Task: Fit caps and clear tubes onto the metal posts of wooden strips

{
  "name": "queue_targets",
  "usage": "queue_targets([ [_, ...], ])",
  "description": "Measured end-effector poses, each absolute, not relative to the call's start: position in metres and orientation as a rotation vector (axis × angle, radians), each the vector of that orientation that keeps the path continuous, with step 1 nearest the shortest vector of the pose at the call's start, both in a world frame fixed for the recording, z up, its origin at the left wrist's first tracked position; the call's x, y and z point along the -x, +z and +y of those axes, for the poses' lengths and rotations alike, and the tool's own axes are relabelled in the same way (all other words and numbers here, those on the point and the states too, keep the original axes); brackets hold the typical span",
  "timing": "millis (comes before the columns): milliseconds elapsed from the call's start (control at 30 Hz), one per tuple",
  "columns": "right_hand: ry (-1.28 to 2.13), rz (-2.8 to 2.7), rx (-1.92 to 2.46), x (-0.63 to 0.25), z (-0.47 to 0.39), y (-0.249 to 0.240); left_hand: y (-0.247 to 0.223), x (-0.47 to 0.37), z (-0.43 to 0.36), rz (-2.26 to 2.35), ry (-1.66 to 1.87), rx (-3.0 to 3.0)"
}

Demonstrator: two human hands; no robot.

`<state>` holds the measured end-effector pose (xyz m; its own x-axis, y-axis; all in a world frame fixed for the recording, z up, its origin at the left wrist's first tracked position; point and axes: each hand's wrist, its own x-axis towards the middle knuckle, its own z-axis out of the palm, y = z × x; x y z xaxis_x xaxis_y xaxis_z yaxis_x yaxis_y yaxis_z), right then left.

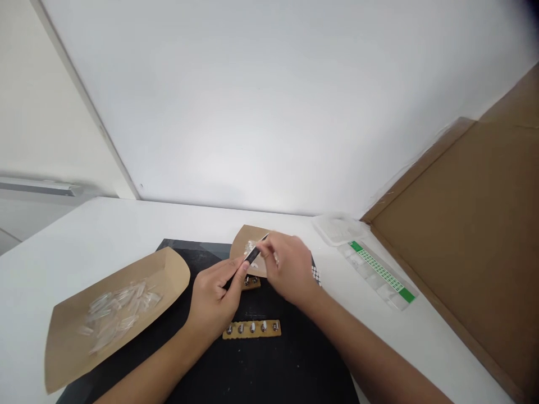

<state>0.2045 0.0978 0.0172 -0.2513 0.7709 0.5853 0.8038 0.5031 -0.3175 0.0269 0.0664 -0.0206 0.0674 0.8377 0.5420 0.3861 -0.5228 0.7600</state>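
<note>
My left hand pinches a thin dark strip that slants up to the right. My right hand is closed at the strip's upper end, with its fingertips partly blurred. Beneath the hands, a short tan holder with small metal pieces shows in part. Nearer to me on the black mat lies a longer tan strip bearing several metal pieces with whitish tips. Behind the hands, a brown paper tray holds small clear bits.
At the left, a larger brown tray holds several clear plastic pieces. To the right lie a clear plastic container and a green-and-white packet. Cardboard borders the right side, and a white wall rises behind.
</note>
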Motion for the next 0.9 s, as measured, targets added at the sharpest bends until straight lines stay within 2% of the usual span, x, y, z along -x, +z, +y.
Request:
queue_targets([
  [167,0.088,-2.035,1.201,-0.210,0.092,0.030,-0.017,-0.027,0.064,1.201,1.480,-1.933],
  [367,0.638,-1.784,1.037,-0.228,0.102,0.046,-0.008,-0.021,0.067,1.421,1.533,-1.845],
  [567,1.204,-1.372,0.917,-0.235,0.110,0.047,-0.008,-0.023,0.065,1.368,1.488,-1.855],
  [900,1.408,-1.310,0.886,-0.235,0.109,0.052,-0.008,-0.021,0.066,1.371,1.469,-2.050],
])
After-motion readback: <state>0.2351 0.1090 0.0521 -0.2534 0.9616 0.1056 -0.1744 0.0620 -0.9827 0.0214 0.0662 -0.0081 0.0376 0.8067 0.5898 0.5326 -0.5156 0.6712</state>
